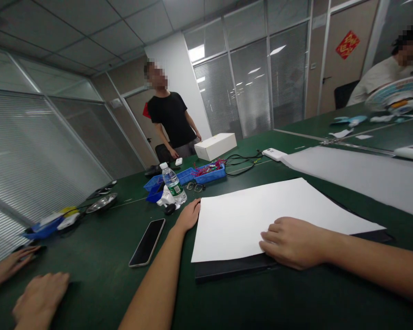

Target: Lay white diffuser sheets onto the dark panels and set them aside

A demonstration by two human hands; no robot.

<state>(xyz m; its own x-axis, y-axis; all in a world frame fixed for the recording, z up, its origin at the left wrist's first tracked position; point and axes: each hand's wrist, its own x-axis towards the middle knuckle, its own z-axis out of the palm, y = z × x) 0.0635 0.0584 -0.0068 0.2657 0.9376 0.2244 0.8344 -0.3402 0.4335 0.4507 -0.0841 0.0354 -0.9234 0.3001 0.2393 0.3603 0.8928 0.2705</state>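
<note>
A large white sheet of paper lies on a dark board on the green table. My left hand rests at the sheet's far left corner, fingers together and lying flat against the edge. My right hand lies palm down on the sheet's near edge, fingers loosely curled, holding nothing. A black phone lies face up just left of my left forearm.
Behind the sheet stand a water bottle, blue trays, glasses, cables and a white box. Another white sheet lies to the right. Another person's hands rest at the lower left; one person stands at the far end, another sits at right.
</note>
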